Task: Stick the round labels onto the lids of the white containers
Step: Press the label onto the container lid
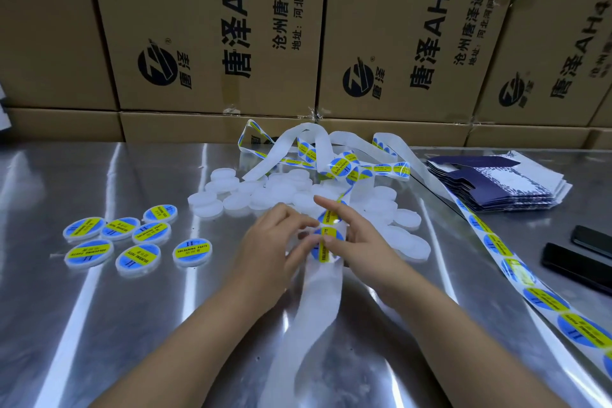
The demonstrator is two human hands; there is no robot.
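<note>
Well to the left of the strip [323, 278] lie the labelled containers [139, 235]. At the strip's left edge the left hand [275, 252] has its fingers curled, pinching the label [324, 252]. The strip's long axis runs away from the person between both hands, so the label lies directly right of the left fingertips. At the strip's right edge the right hand [364, 242] clamps the strip between thumb and forefinger, and the bare containers [281, 190] lie just beyond the held section.
</note>
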